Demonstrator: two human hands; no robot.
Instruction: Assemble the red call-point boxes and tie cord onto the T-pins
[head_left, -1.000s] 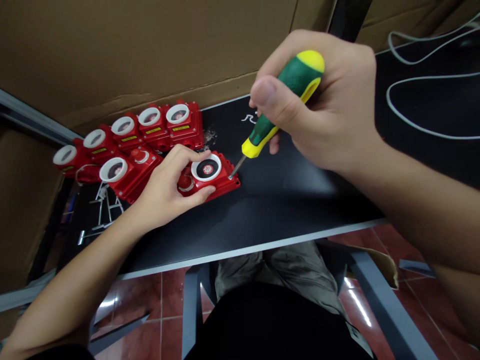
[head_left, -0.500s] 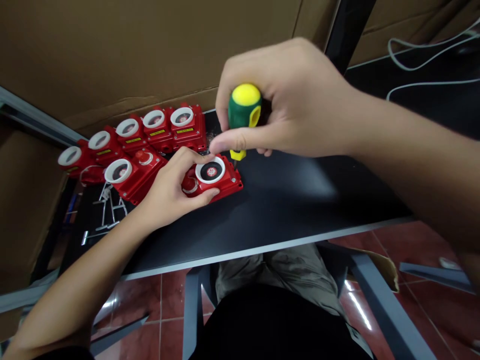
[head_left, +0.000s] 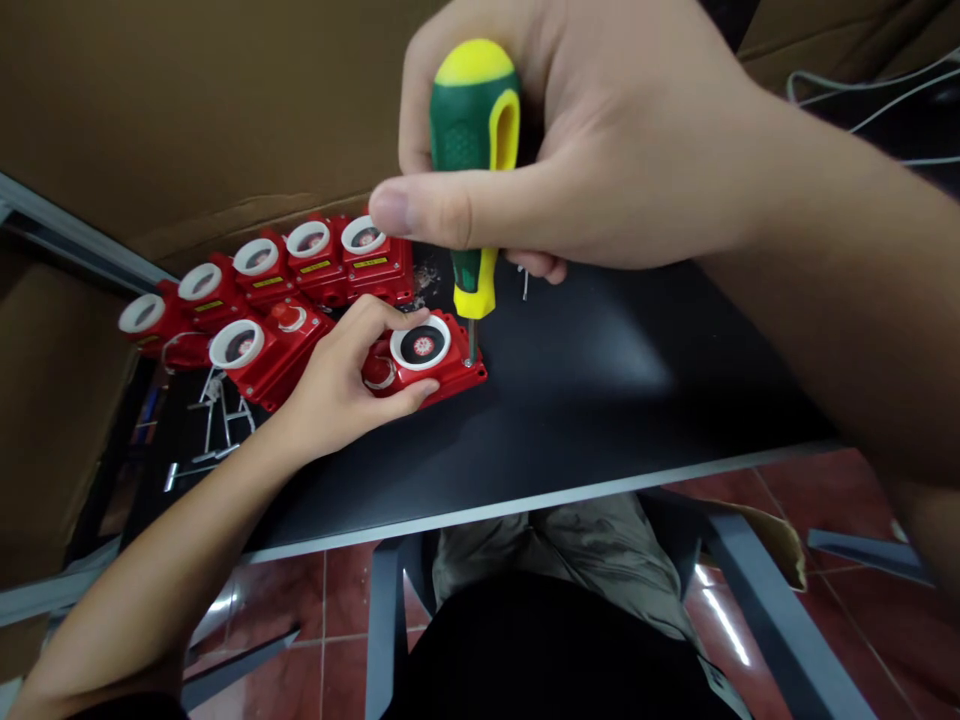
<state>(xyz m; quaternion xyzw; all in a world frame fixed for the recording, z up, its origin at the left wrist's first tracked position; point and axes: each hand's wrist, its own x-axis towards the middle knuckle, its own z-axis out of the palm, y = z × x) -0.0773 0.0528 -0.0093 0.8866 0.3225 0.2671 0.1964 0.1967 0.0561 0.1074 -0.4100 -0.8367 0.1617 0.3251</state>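
My left hand (head_left: 349, 375) is closed around a red alarm-like box (head_left: 457, 375) with a white ring and a dark round centre, pressing it on the black table. Thumb and fingers lie on either side of the white ring. My right hand (head_left: 600, 150) grips a green and yellow screwdriver (head_left: 465, 130) upright above the box's right end. The screwdriver's shaft reaches down to a screw (head_left: 469, 362) at the corner beside the ring. Left of my left hand lies a similar red box (head_left: 274, 350) with a red knob.
Several more red boxes (head_left: 375, 270) stand in a row at the back left, against a cardboard wall (head_left: 247, 100). Metal T-shaped pieces (head_left: 217, 420) lie on the black table (head_left: 570, 400) at left. White cables (head_left: 855, 85) run at the far right.
My right hand and the screwdriver have risen and come nearer the camera, so more of the handle and shaft shows. My left hand and the box have stayed in place.
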